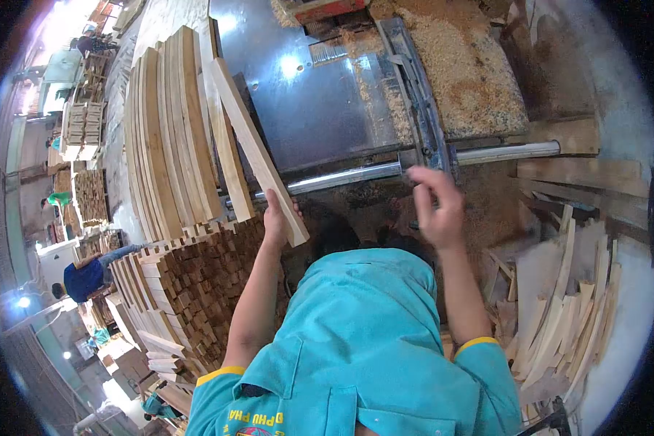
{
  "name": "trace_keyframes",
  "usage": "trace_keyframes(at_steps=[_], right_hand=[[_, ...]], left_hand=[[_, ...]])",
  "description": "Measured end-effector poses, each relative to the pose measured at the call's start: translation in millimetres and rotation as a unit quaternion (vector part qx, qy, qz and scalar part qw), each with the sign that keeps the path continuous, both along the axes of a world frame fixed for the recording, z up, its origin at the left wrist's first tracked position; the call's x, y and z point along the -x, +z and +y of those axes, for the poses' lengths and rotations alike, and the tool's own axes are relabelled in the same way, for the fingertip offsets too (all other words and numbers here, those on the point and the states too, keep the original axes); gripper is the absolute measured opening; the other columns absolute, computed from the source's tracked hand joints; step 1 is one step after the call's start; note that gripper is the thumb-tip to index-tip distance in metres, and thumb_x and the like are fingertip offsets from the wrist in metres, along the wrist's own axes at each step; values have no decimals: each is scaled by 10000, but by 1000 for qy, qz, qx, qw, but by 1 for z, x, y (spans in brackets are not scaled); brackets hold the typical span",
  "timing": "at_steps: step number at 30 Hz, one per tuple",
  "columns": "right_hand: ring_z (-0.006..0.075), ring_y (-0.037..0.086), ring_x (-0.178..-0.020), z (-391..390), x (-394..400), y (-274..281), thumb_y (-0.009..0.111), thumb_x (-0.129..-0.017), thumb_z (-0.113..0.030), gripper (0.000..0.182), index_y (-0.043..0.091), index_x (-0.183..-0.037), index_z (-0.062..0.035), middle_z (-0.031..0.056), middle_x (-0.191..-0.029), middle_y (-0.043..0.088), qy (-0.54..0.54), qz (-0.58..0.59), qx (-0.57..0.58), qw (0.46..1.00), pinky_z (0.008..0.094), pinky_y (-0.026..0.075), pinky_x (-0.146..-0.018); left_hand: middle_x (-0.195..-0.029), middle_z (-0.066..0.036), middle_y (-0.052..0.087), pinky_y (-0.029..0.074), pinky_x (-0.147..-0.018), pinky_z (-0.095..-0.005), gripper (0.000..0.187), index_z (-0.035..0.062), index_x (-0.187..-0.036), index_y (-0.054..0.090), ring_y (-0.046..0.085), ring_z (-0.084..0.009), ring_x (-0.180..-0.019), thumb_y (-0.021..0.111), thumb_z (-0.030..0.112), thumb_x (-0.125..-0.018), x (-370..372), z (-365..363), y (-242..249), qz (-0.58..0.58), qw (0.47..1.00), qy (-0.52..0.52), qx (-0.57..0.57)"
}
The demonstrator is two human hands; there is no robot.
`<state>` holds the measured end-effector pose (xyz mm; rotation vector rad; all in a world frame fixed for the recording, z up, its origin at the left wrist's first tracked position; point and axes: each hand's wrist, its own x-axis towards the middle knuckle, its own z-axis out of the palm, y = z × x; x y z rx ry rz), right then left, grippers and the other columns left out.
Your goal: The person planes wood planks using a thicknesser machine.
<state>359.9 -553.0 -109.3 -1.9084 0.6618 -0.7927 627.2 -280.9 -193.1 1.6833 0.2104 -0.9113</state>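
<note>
My left hand [276, 218] is closed around the near end of a long, pale wooden strip [251, 138], which slants away over the left edge of the metal machine table [305, 94]. Another wooden strip [227, 149] lies just left of it, beside a row of several long strips [167, 131]. My right hand [437, 207] is raised at the near end of the metal guide fence [418, 94], fingers bent and slightly blurred. Whether its fingertips touch the fence or hold anything, I cannot make out.
A polished round rail [501, 152] runs along the table's front edge. Sawdust [465, 73] covers the right side. Below left stands a tall stack of cut wood [211, 291]; offcuts [567, 312] lean at the right. A person in dark blue [83, 281] is far left.
</note>
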Motion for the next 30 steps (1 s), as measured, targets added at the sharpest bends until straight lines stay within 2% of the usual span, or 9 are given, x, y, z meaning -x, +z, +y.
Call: trace_keyframes(at_steps=[3,7,9,10,13,14,21,27,30], right_hand=[[321,619,-1284,-47,21,-8,614,-997,-109,271,678,-1253,-48,154,-1333,677,-77,33,56,995,435,462,-1103],[329,489,-1431,-81,31,-35,566,-1055,-255,391,612,-1389,-56,167,-1507,554,-49,45,10,998,459,358,-1194],[331,341,-1531,-86,25,-41,485,-1082,-448,589,478,-1533,-69,161,-1648,379,15,23,7,1000,461,247,-1249],[329,258,-1568,-81,16,-51,444,-1048,-608,760,395,-1588,-76,150,-1699,279,52,18,-23,998,473,178,-1268],[335,231,-1577,-73,-1,-60,472,-994,-702,872,370,-1604,-86,162,-1704,262,122,86,50,987,492,148,-1272],[342,197,-1586,-72,-4,-64,487,-948,-767,946,374,-1604,-94,177,-1705,248,100,20,-63,993,511,126,-1274],[373,191,-1583,-66,-8,-68,499,-913,-806,989,360,-1616,-126,202,-1697,252,85,15,-87,992,524,112,-1274],[396,183,-1581,-64,-16,-95,479,-920,-810,975,377,-1605,-124,209,-1695,253,131,-27,-33,990,547,107,-1270],[400,186,-1581,-69,-5,-93,471,-925,-808,945,431,-1573,-121,223,-1679,285,137,-32,-78,987,549,99,-1271]], left_hand=[[-820,-74,610,567,-688,-378,903,-3,-1052,599,639,-214,-714,449,872,-886,-4,4,-10,17,1000,-3,15],[-811,-74,595,568,-700,-379,913,9,-1037,581,631,-211,-726,439,895,-870,-2,-3,-2,27,999,12,-16],[-813,-76,595,566,-695,-384,915,0,-1047,581,632,-215,-732,416,885,-889,-2,-3,-3,37,999,22,-31],[-812,-77,595,565,-699,-384,907,-1,-1046,581,631,-216,-734,404,876,-902,-3,-3,-6,38,998,22,-33],[-814,-82,598,563,-712,-386,887,-3,-1053,579,628,-220,-740,368,850,-937,-3,-7,-3,48,998,23,-33],[-818,-84,599,562,-715,-386,887,-8,-1063,577,626,-221,-743,366,845,-942,-4,-7,-4,45,998,24,-29],[-821,-98,607,561,-700,-421,932,18,-1038,586,616,-246,-729,418,916,-856,-4,-2,-17,51,996,49,-49],[-828,-112,609,562,-693,-421,898,36,-1073,559,612,-253,-717,431,901,-870,2,-5,-24,55,990,105,-76],[-848,-124,627,571,-701,-410,906,27,-1097,555,633,-258,-732,415,895,-882,4,-11,-17,32,992,96,-78]])
